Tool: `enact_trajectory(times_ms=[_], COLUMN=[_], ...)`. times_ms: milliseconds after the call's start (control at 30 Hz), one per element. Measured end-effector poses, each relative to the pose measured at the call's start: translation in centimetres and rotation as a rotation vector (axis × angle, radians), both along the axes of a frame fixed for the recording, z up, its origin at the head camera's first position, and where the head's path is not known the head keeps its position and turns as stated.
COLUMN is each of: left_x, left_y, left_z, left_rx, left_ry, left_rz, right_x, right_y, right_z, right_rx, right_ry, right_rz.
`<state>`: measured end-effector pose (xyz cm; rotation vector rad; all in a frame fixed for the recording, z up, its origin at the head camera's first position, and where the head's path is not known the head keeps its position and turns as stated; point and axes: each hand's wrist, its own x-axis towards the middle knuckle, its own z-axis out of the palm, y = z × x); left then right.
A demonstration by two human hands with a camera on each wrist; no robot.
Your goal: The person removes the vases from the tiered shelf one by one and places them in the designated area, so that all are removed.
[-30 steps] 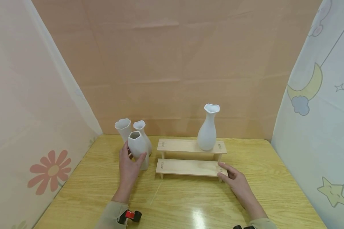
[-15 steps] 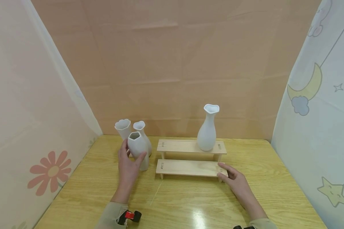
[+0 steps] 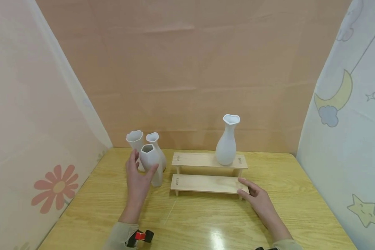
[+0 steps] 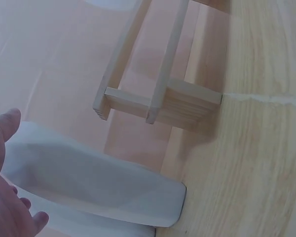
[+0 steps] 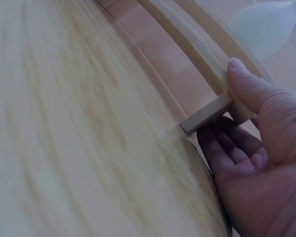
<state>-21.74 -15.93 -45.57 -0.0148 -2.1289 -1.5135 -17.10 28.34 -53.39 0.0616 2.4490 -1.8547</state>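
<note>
While the right hand point(image 3: 258, 198) is engaged well off to the side, the left hand point(image 3: 138, 177) is plainly the nearer to the matte white, ceramic-looking vase with faceted sides and a five-sided mouth point(image 3: 151, 161). That vase stands upright on the yellowish wood-grain table point(image 3: 193, 222), its long axis vertical and its base down on the surface. It lies ahead of the left palm and slightly to its right, between the parted fingers and thumb: the fingers reach along its left side, the thumb along its near right side. The left hand is spread rather than clenched; whether a fingertip or the thumb touches the vase cannot be told.

The right hand grasps the right end of the lower board of a two-step stand of pale wood point(image 3: 203, 183), its fingers curled beside the leg. The stand runs left to right, at right angles to the upright vase, with a strip of table between them.

Close behind the faceted vase are a white, flared vase with a scalloped mouth point(image 3: 134, 139) and a white, narrow-necked vase with a wavy rim point(image 3: 161, 156), so its near and right sides seem the freest. A taller white, pear-shaped vase point(image 3: 226, 147) stands on the upper board, towards its right end.
</note>
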Motion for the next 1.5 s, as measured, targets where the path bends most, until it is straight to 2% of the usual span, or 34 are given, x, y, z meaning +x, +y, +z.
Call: enact_trajectory(times_ms=[367, 733, 967, 1233, 1500], left_x=[1.0, 2.6, 3.4, 3.6, 3.3], left_y=[0.1, 1.0, 2.8, 5.6, 8.8], left_z=[1.6, 3.9, 6.0, 7.4, 8.1], left_rx=[-0.059, -0.067, -0.007, -0.059, -0.098], left_ry=[0.071, 0.18, 0.27, 0.362, 0.333], left_rz=[0.066, 0.071, -0.003, -0.06, -0.192], right_x=[0.2, 0.4, 0.4, 0.4, 0.3], right_y=[0.0, -0.3, -0.2, -0.2, -0.1], right_z=[0.1, 0.1, 0.1, 0.1, -0.1], right_rx=[-0.014, -0.023, -0.027, -0.031, -0.024], right_ry=[0.006, 0.007, 0.008, 0.004, 0.022], right_rz=[-0.013, -0.019, -0.017, -0.016, -0.005])
